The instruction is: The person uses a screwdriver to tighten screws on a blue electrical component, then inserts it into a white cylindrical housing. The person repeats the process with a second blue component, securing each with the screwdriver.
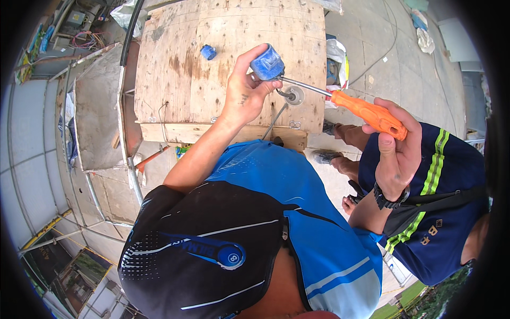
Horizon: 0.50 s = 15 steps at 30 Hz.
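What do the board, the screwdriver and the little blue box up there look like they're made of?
Board: raw plywood, going by its grain, stains and rough edge. Screwdriver: shiny metal shaft, glossy orange handle, probably plastic, in the right hand. Blue box in the left hand: smooth, likely moulded plastic.

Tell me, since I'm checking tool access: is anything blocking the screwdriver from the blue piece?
Nothing visible. The screwdriver, gripped in the right hand, runs its bare shaft straight to the blue piece held by the left hand. The round metal fitting sits below the shaft.
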Tool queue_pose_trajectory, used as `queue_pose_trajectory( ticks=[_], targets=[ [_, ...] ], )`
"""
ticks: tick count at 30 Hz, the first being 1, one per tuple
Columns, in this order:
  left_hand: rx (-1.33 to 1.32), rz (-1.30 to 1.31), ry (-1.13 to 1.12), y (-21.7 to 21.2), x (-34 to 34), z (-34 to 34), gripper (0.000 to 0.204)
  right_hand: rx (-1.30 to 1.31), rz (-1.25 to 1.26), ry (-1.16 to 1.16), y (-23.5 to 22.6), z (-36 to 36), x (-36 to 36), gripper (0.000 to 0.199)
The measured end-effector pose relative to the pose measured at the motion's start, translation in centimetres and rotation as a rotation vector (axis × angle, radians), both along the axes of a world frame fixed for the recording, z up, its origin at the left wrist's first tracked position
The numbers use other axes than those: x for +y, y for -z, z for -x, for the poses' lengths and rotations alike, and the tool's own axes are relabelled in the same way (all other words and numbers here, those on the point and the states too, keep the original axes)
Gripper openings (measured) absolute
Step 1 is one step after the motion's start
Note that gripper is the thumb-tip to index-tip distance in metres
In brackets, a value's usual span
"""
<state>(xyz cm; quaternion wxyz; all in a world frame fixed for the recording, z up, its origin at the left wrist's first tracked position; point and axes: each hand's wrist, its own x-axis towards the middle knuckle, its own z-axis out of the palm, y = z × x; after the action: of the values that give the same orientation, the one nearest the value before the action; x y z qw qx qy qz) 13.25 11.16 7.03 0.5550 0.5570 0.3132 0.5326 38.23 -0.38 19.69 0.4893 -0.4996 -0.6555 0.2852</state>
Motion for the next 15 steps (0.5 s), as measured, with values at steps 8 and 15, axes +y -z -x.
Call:
queue_pose_trajectory(
  ticks=[8,15],
  targets=[
    [0.09,0.016,0.002,-0.5,0.2,0.0,0.069,-0.638,-0.334,0.061,-1.9,1.6,1.1,0.032],
    [0.145,0.1,0.015,0.5,0.8,-0.1,0.069,-0.745,-0.177,0.175,-2.2,2.6,1.3,0.051]
  ],
)
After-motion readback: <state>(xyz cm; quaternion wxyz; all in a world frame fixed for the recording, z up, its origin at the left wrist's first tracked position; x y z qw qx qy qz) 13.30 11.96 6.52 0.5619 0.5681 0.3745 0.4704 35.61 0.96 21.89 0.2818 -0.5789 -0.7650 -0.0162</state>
